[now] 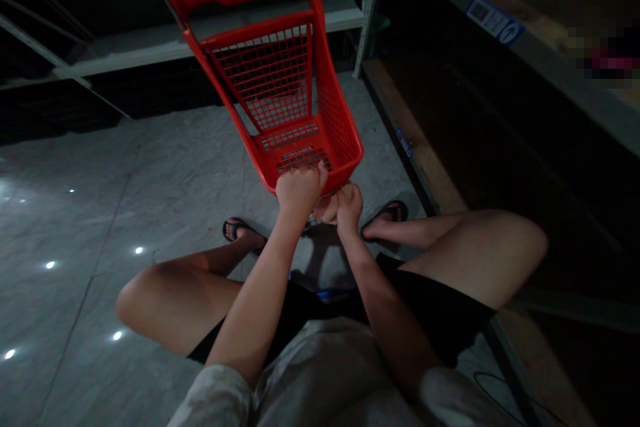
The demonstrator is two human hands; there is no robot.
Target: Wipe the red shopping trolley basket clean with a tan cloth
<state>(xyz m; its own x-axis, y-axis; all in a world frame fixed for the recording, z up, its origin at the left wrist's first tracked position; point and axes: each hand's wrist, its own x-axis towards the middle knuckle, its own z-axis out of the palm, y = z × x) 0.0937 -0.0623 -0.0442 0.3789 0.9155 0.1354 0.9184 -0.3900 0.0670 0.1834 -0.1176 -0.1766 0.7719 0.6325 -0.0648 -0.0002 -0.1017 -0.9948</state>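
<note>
A red plastic shopping cart basket (340, 117) with a grid back and a raised handle stands in front of my seated body. My left hand (300, 188) is closed over its near rim, the thumb reaching over the inside. Just below that rim, my right hand (350, 205) pinches a crumpled tan piece (327, 209), which looks like a cloth. The tan piece lies against the underside of the rim. Part of it is hidden behind the basket edge and my fingers. Through the openings, the basket's inside shows only its red grid floor.
My knees are spread on both sides, with flip-flops (393, 211) on the grey floor (175, 173). Wooden shelving with a blue-and-white label (495, 20) runs along the right. A white metal shelf (135, 53) stands behind the basket. A thin black cable (493, 377) lies at lower right.
</note>
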